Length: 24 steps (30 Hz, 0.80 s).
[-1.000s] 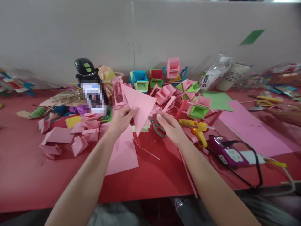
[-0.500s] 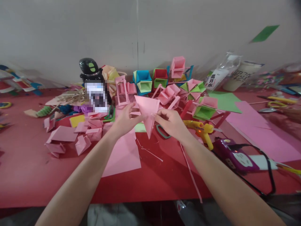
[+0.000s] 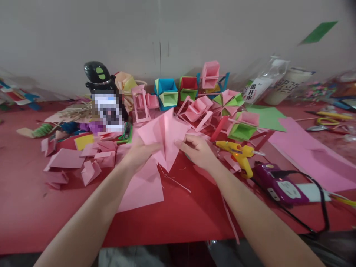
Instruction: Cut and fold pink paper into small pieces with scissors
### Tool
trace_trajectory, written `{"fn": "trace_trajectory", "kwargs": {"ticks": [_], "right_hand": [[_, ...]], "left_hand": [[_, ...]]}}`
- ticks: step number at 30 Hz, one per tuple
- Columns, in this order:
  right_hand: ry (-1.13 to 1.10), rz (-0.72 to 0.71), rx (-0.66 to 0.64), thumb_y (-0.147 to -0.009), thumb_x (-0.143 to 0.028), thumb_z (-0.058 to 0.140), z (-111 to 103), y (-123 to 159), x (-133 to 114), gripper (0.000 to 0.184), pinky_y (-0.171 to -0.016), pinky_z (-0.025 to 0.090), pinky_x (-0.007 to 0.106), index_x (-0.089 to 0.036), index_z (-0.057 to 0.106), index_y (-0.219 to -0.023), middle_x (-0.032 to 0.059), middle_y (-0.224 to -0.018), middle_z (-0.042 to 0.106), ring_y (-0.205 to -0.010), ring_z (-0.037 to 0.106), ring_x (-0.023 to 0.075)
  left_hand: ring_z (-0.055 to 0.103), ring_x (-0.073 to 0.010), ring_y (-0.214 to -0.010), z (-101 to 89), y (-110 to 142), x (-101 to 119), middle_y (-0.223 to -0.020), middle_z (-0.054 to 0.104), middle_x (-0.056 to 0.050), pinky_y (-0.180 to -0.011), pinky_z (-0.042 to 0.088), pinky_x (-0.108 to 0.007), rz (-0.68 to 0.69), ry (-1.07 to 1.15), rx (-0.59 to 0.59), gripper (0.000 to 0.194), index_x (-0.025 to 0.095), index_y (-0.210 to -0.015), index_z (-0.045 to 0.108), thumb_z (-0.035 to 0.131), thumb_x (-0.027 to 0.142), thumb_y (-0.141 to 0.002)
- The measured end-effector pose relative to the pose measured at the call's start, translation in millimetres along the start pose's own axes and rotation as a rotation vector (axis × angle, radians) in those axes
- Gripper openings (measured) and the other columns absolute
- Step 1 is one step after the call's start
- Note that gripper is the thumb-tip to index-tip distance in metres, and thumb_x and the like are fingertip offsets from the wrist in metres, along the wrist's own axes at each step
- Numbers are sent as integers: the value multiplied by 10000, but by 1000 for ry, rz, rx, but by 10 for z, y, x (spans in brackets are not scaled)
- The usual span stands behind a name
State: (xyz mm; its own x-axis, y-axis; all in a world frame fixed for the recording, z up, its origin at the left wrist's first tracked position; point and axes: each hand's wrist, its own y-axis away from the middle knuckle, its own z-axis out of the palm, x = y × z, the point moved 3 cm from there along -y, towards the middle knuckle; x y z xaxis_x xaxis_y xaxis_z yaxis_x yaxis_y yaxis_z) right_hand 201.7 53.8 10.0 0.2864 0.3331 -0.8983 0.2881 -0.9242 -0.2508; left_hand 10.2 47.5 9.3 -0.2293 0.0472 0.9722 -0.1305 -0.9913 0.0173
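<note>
A creased sheet of pink paper (image 3: 167, 137) is held up over the red table, partly unfolded, with a fold running down its middle and a point at the bottom. My left hand (image 3: 140, 152) pinches its left side, thumb in front. On the right edge, my right hand (image 3: 196, 148) grips the paper between thumb and curled fingers. Below and to the left lies a flat pink sheet (image 3: 144, 189). A thin paper scrap (image 3: 179, 184) rests on the table under the held paper.
Folded pink pieces (image 3: 66, 158) lie at left. Paper models, including a pink and green wheel (image 3: 228, 103), stand along the wall. At right are a yellow glue gun (image 3: 239, 150), a purple power socket (image 3: 278, 185) with a black cable, scissors (image 3: 324, 124) and a bottle (image 3: 267, 81).
The pink paper has opened from a narrow folded triangle into a wider creased shape. My left hand has moved slightly left and down. The view has shifted a little.
</note>
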Motion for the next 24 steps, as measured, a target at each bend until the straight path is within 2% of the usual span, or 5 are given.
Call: {"fn": "trace_trajectory", "kwargs": {"ticks": [4, 10, 14, 20, 24], "right_hand": [[-48, 31, 100, -868, -476, 649, -76, -13, 63, 369, -608, 398, 275, -194, 532, -660, -7, -665, 513, -654, 476, 135], [-227, 102, 238, -904, -443, 627, -79, -9, 212, 219, -770, 516, 349, -224, 619, -911, 28, -875, 685, -832, 638, 199], [-289, 126, 151, -854, -422, 715, 1, 6, 227, 327, -886, 537, 411, -220, 655, -1105, 85, -1125, 727, -1008, 678, 245], [-364, 262, 154, -752, -423, 796, -41, 15, 227, 308, -737, 547, 387, -187, 707, -930, 70, -880, 749, -812, 695, 236], [-449, 262, 27, -699, -420, 841, -55, 22, 158, 322, -743, 540, 367, -181, 719, -876, 57, -885, 746, -808, 689, 219]], "left_hand": [[712, -310, -992, -121, -8, 42, -1029, 750, -116, -824, 584, -400, -47, 133, 194, 631, 165, -1244, 653, 848, 140, -645], [711, -251, -961, -142, -15, 47, -1103, 734, -102, -770, 589, -339, -64, 84, 98, 640, 183, -1298, 619, 811, 115, -691], [708, -233, -976, -92, -5, 38, -1144, 725, -93, -780, 588, -322, -48, 101, 113, 641, 185, -1281, 601, 800, 84, -680], [716, -203, -816, -221, -34, 116, -1018, 753, -109, -663, 569, -274, -163, 7, 24, 474, 132, -1145, 675, 806, 161, -690], [722, -218, -819, -345, -51, 110, -1001, 763, -96, -706, 585, -324, -169, -99, -87, 526, 162, -1175, 681, 849, 188, -677]]}}
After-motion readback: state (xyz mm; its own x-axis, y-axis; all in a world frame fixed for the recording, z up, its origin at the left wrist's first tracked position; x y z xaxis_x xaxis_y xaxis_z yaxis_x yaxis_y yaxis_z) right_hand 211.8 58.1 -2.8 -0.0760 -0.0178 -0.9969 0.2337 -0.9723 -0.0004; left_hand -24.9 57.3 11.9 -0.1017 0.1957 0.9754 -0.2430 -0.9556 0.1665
